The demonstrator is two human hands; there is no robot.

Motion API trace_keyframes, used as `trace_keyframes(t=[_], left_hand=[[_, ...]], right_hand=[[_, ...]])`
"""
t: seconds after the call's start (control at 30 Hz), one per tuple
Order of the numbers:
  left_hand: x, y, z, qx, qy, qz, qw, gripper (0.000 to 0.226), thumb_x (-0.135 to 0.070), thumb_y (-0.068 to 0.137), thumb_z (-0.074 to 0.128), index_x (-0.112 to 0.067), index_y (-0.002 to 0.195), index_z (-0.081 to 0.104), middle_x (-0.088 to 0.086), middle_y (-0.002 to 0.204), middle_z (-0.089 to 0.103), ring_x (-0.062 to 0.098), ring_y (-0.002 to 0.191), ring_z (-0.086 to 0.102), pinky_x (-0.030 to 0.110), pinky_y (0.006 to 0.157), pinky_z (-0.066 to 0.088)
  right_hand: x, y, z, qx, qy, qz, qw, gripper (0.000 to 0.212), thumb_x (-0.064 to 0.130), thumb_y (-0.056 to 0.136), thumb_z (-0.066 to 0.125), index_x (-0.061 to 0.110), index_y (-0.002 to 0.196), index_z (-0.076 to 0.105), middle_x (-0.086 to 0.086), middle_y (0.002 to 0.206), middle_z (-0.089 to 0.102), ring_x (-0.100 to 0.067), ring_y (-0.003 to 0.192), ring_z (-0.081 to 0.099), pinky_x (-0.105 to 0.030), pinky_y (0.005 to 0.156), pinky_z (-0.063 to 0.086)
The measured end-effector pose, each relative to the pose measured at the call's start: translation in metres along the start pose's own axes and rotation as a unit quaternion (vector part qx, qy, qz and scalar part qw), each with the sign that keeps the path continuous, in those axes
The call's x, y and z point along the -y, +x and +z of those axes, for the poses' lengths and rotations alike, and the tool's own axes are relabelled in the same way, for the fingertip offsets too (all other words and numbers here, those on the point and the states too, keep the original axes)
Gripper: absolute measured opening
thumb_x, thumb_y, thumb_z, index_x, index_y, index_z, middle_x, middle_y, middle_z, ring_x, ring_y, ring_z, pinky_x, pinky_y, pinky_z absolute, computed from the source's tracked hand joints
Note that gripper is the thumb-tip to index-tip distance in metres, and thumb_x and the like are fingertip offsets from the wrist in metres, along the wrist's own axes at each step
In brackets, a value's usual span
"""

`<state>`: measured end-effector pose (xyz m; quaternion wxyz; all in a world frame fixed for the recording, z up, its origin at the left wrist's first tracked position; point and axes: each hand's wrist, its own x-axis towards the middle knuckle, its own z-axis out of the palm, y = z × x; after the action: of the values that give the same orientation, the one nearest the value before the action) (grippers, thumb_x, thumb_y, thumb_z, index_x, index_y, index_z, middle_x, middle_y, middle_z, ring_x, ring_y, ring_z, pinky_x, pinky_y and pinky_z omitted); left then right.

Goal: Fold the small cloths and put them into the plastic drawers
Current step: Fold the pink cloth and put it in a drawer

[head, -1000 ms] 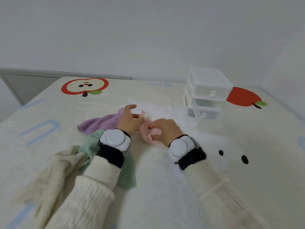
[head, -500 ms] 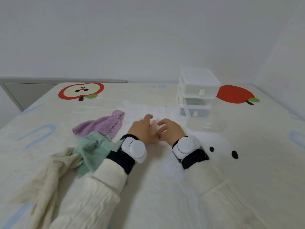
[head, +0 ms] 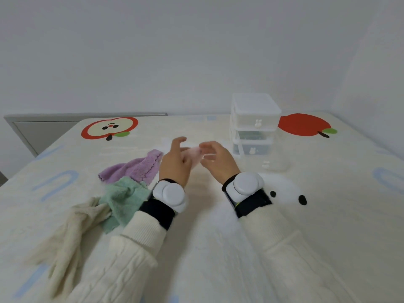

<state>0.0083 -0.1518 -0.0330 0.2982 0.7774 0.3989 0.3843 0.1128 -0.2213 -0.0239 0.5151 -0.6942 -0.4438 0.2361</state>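
Altogether four cloths (head: 135, 168), two hands (head: 175, 165)

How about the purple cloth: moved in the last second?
No. The purple cloth keeps its place against the green cloth and the half-apple print.

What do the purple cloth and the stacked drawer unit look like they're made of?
The purple cloth looks like soft microfibre or fleece: matte, fuzzy nap, scalloped edge, limp folds. The drawer unit looks like rigid clear-to-frosted plastic, smooth and slightly glossy: contents show dimly through its walls.
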Motion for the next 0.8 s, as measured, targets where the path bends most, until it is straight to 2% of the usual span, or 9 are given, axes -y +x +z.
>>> trace_keyframes(t=[0.07,0.17,0.27,0.37,0.47,0.53,0.63,0.7,0.8], left_hand=[[-0.018,0.004,-0.004,-0.021,-0.088,-0.023,0.996,0.05,0.0,0.084,0.044,-0.021,0.129,0.042,-0.002,0.099,0.06,0.018,0.089,0.057,0.025,0.077,0.043],[-0.041,0.012,-0.003,0.006,-0.211,-0.059,0.976,0.048,-0.001,0.083,0.044,-0.024,0.125,0.045,-0.007,0.091,0.059,0.011,0.087,0.057,0.026,0.078,0.047],[-0.057,0.02,0.006,0.062,-0.256,-0.067,0.962,0.047,-0.008,0.079,0.047,-0.025,0.123,0.048,-0.001,0.091,0.062,0.013,0.084,0.055,0.025,0.074,0.044],[-0.074,0.027,0.023,0.111,-0.281,-0.068,0.951,0.049,-0.013,0.075,0.046,-0.028,0.121,0.048,0.006,0.097,0.064,0.019,0.087,0.056,0.029,0.077,0.045],[-0.084,0.031,0.04,0.124,-0.232,-0.054,0.963,0.046,-0.014,0.087,0.054,-0.021,0.131,0.041,0.004,0.101,0.055,0.019,0.088,0.055,0.027,0.075,0.045],[-0.091,0.031,0.053,0.14,-0.2,-0.044,0.969,0.049,-0.021,0.087,0.062,-0.02,0.131,0.041,0.0,0.103,0.053,0.015,0.084,0.057,0.025,0.073,0.047],[-0.098,0.03,0.068,0.137,-0.155,0.009,0.978,0.03,-0.019,0.083,0.067,-0.019,0.111,0.055,-0.002,0.105,0.056,0.013,0.077,0.059,0.019,0.063,0.047],[-0.102,0.03,0.079,0.125,-0.089,0.064,0.986,0.014,-0.017,0.081,0.068,-0.018,0.094,0.062,0.002,0.109,0.057,0.02,0.084,0.061,0.023,0.069,0.05],[-0.104,0.03,0.091,0.133,0.005,0.106,0.985,0.007,-0.013,0.08,0.067,-0.013,0.087,0.068,0.007,0.111,0.055,0.022,0.095,0.059,0.032,0.089,0.049]], right_hand=[[0.008,-0.001,-0.01,-0.029,-0.032,-0.061,0.997,0.047,0.009,0.083,0.058,0.016,0.129,0.048,-0.005,0.132,0.051,-0.017,0.117,0.05,-0.031,0.1,0.043],[0.022,-0.002,-0.032,-0.055,-0.008,-0.068,0.996,0.059,0.013,0.081,0.058,0.023,0.136,0.04,-0.002,0.136,0.047,-0.015,0.124,0.045,-0.026,0.099,0.038],[0.026,-0.001,-0.06,-0.081,0.029,-0.035,0.996,0.058,0.013,0.082,0.055,0.026,0.136,0.037,-0.005,0.12,0.053,-0.018,0.108,0.053,-0.027,0.09,0.044],[0.02,0.001,-0.089,-0.121,0.026,-0.036,0.992,0.053,0.012,0.083,0.057,0.024,0.133,0.042,-0.006,0.108,0.058,-0.018,0.098,0.057,-0.027,0.084,0.046],[0.01,0.002,-0.109,-0.165,0.017,-0.046,0.985,0.047,0.009,0.082,0.059,0.021,0.125,0.046,-0.001,0.102,0.057,-0.019,0.092,0.057,-0.028,0.08,0.047],[0.0,0.003,-0.126,-0.197,0.003,-0.046,0.979,0.039,0.007,0.081,0.059,0.019,0.116,0.046,0.006,0.095,0.052,-0.021,0.089,0.057,-0.033,0.077,0.047],[-0.015,0.003,-0.14,-0.21,-0.058,-0.046,0.975,0.026,0.008,0.081,0.062,0.015,0.101,0.047,0.002,0.094,0.053,-0.019,0.087,0.053,-0.036,0.079,0.047],[-0.024,0.003,-0.148,-0.214,-0.109,-0.053,0.969,0.016,0.012,0.082,0.063,0.012,0.094,0.052,0.001,0.094,0.058,-0.019,0.088,0.053,-0.037,0.08,0.046],[-0.034,0.003,-0.151,-0.2,-0.193,-0.039,0.96,0.008,0.019,0.084,0.064,0.015,0.088,0.057,0.001,0.093,0.063,-0.019,0.089,0.055,-0.036,0.078,0.045]])
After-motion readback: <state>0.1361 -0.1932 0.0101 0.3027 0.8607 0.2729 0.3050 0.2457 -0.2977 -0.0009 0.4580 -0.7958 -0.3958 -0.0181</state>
